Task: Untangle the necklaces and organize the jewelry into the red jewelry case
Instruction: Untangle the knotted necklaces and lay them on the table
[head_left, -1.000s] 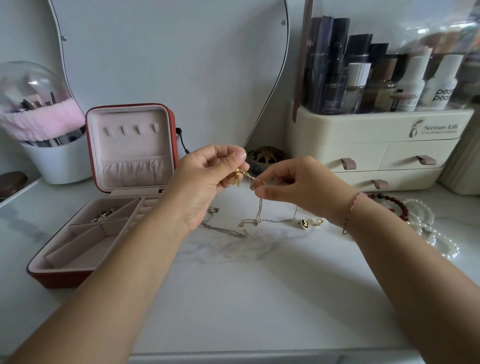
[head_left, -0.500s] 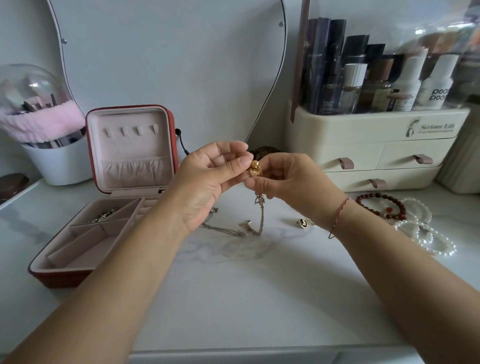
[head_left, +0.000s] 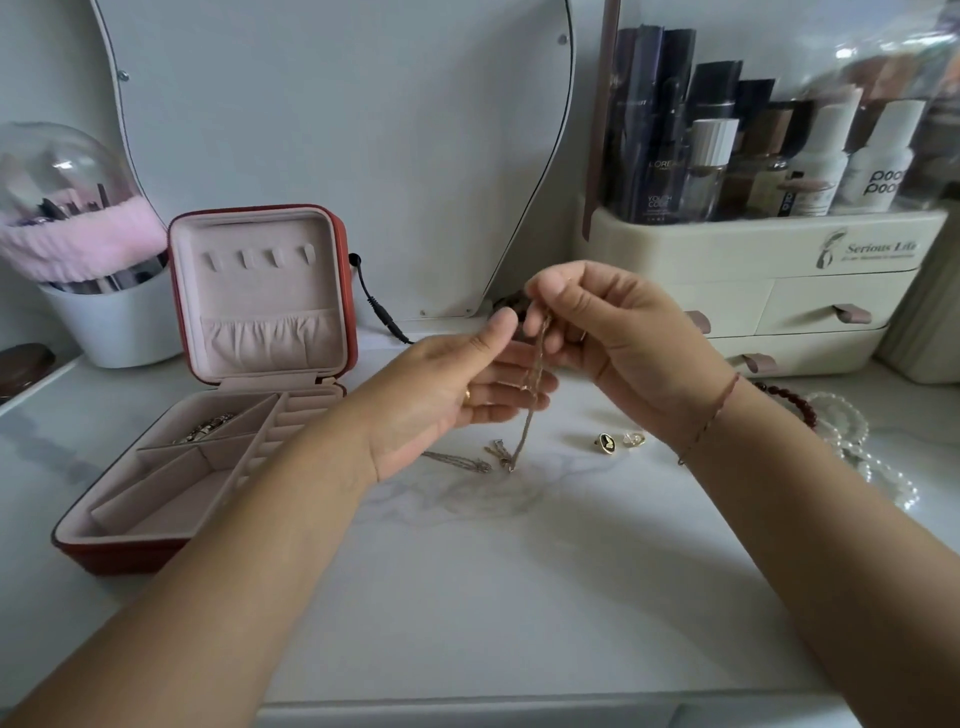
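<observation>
a right hand (head_left: 623, 338) pinched a thin chain (head_left: 524, 436) by its top end between thumb and forefinger, at one o'clock from the middle of the view. the chain hung down and its foot touched the white table (head_left: 493, 597). there it met a small snarl (head_left: 501, 457) with a second chain (head_left: 457, 461), which lay toward nine o'clock. the left hand (head_left: 457, 400) was released, palm up and fingers straight, just behind the hanging chain and clutching nothing. whether it touched the links could not be told. the red case (head_left: 124, 556) stood open at nine o'clock, well apart from the hands, with one small piece in a back compartment. two earrings (head_left: 605, 443) lay near the chain's foot at three o'clock.

the step looked like drawing one chain free of the other. it would likely go best with the pinch held high and steady, so the weight straightened the links. the left fingers could then slide down to the snarl and tease loops loose rather than tug, since a pull would probably tighten the knot.
</observation>
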